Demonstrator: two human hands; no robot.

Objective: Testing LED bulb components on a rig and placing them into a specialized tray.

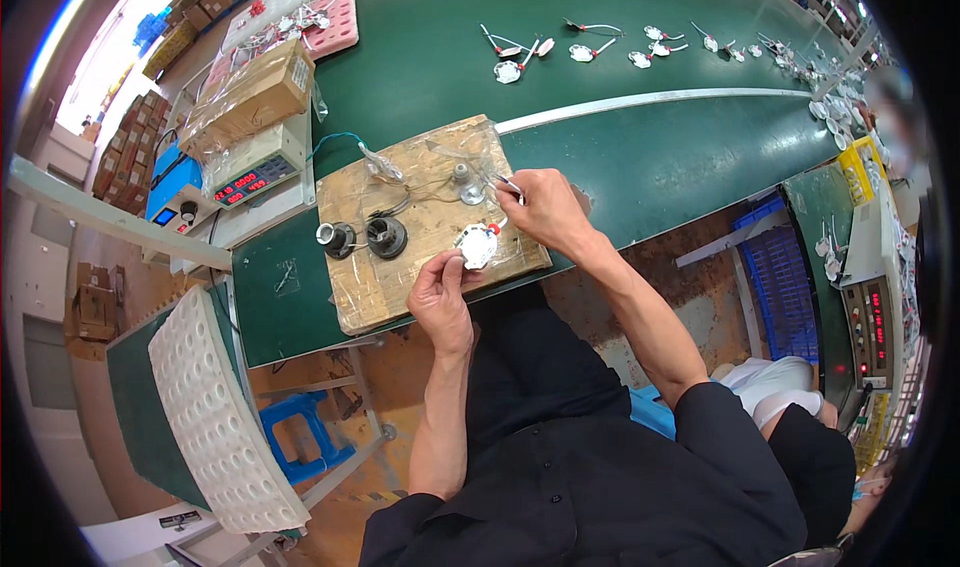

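In my left hand [442, 302], thumb and fingertips pinch the edge of a small white scalloped disc-shaped board [478, 249] with a red part and a short white wire at its upper right. My right hand [548, 210] is closed just beyond it, with a thin grey metal-looking piece [511, 188] at its fingertips; its exact kind is unclear. Both hands are over a taped brown cardboard-covered board [370, 292]. On that board stand two dark round sockets [385, 237], [337, 240] and a clear-and-silver round fitting [471, 189], with wires running between them.
Several similar white discs with wires [582, 54] lie across the green bench [430, 27]. At the left are a meter with red digits [255, 179], a cardboard box [250, 92] and a pink foam tray [335, 22]. A white holed tray [220, 417] leans below. Another person [800, 407] sits at the right.
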